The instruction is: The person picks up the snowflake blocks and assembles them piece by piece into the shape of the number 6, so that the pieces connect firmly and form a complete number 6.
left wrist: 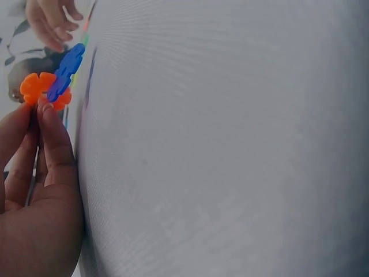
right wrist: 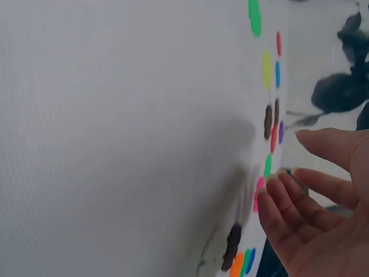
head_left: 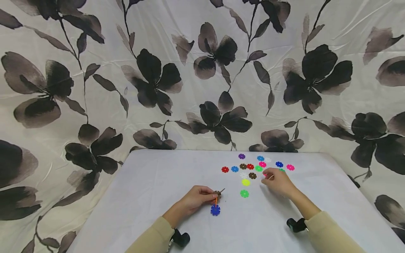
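Notched plastic snowflake discs joined together are pinched between the thumb and fingertips of my left hand (head_left: 200, 197). An orange disc (left wrist: 34, 86) and a blue disc (left wrist: 68, 68) show in the left wrist view, slotted across each other. From the head view, the blue disc (head_left: 215, 210) hangs nearest me, and a brown disc (head_left: 217, 193) shows at the fingertips. My right hand (head_left: 280, 181) hovers by the loose discs at the right, fingers bent loosely. The right wrist view shows its thumb apart from the fingers and nothing between them. A pink disc (right wrist: 259, 193) appears just beyond these fingertips.
Several loose discs lie across the table's far right part, among them a yellow disc (head_left: 245, 182), a green disc (head_left: 244, 193) and a purple disc (head_left: 242, 156). A white cloth covers the table (head_left: 142, 182). Behind it hangs a flower-patterned sheet (head_left: 186, 91).
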Motion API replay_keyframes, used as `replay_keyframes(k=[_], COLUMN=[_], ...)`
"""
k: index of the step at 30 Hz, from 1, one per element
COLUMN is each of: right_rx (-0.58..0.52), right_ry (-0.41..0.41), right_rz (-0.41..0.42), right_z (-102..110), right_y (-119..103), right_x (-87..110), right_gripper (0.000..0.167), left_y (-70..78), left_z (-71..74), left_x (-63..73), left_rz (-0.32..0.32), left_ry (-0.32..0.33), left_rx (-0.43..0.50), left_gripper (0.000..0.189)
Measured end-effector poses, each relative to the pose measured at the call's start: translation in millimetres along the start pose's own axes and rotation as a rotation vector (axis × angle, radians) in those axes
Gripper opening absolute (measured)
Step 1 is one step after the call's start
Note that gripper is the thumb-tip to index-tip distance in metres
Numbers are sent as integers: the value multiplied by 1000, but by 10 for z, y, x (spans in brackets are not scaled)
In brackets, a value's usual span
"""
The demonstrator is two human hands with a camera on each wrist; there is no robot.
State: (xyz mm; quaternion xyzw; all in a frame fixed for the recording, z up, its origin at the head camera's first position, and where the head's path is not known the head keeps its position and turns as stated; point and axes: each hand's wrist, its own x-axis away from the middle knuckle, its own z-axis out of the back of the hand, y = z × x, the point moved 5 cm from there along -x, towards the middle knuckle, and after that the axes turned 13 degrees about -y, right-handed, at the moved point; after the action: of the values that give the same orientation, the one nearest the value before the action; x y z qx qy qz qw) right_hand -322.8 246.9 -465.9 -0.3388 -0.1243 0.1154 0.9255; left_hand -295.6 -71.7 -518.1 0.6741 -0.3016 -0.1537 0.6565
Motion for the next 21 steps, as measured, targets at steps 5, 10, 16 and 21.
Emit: replay_keyframes(k=[5,10,16,21], right_rx=[62,71,26,-9], right_ry=[35,0,-41,-57], right_rz=[-19,-91,-169,-183], right_z=[133,191,204,206], right_y=[147,272,405,411], right_x=[-78,-207,-326,-352], right_gripper=[41,45,41,32], left_y=[-8,-2,-18,1], left_z=[1,1,-6,2], left_x=[4,5,11,17], left_rz=[13,23,33,27], left_ry=[-1,-7,-11,-16], left_rx=[-13,-22,-18,-30], left_gripper=[18,18,17,18])
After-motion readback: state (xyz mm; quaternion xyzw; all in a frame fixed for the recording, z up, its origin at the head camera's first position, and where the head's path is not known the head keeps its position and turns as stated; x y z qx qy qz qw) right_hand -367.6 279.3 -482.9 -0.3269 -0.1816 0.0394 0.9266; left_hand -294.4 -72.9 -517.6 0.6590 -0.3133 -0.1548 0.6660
